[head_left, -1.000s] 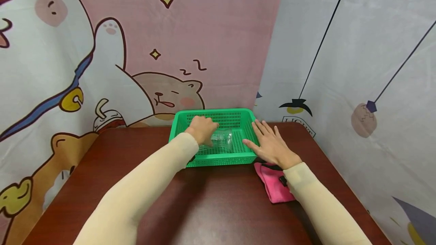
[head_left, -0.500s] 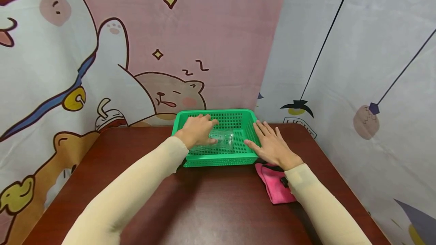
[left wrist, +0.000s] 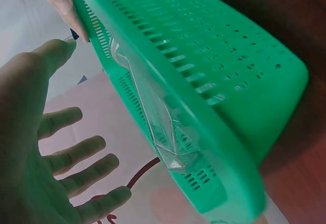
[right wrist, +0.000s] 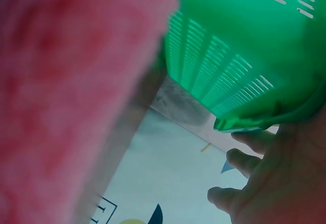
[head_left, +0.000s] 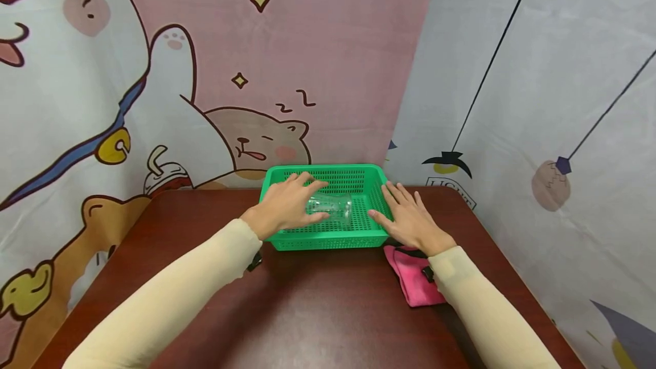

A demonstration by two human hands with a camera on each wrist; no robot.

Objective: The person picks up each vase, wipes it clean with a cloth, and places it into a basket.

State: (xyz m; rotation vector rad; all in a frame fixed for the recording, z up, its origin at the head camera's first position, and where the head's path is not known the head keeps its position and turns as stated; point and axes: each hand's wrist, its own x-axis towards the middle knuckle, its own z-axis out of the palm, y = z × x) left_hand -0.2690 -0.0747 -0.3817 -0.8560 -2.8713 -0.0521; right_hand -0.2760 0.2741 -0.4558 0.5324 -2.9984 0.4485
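Observation:
A clear drinking glass point(head_left: 338, 208) lies on its side inside a green plastic basket point(head_left: 328, 242). My left hand point(head_left: 288, 201) hovers over the basket's left end, thumb and fingers spread. In the left wrist view its fingers point(left wrist: 84, 150) are apart from the glass point(left wrist: 162, 122), which shows beyond the rim. On the basket's right side rests my right hand point(head_left: 410, 218), fingers straight along the rim. The right wrist view shows those fingers point(right wrist: 226, 197) beside the slotted wall point(right wrist: 219, 68); the contact there is partly hidden.
A folded pink cloth point(head_left: 412, 281) with a dark edge lies below the right wrist and blocks much of the right wrist view. The brown table point(head_left: 328, 312) meets patterned wall hangings behind and to the right.
My left hand has drawn back to the left, off the glass, and its fingers have spread. The glass stays lying in the basket. My right hand has kept its place.

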